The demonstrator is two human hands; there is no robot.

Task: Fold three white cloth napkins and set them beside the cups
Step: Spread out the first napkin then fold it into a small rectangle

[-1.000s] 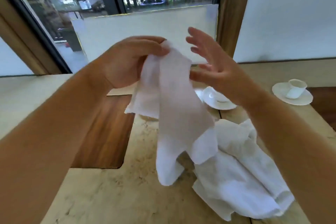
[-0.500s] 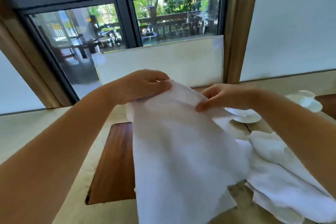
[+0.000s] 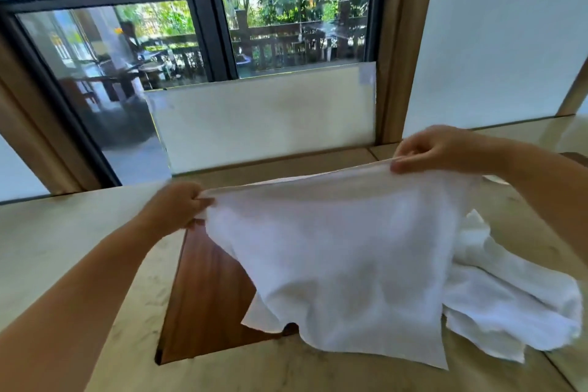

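Observation:
A white cloth napkin hangs spread out above the table, held up by its top edge. My left hand grips its left corner and my right hand pinches its right corner, higher and further away. The napkin's lower edge touches the tabletop. A crumpled heap of other white napkins lies on the table to the right, partly behind the held one. A sliver of a white saucer shows under my right forearm; the cups are hidden.
The beige stone table has a dark wooden inset panel under the napkin's left side. A frosted glass panel stands at the table's far edge before a dark-framed window. A white wall is at the right.
My hands have moved apart and pulled the napkin wide along its top edge. The view has tilted up further, and the cups have gone out of sight behind the cloth and my arm.

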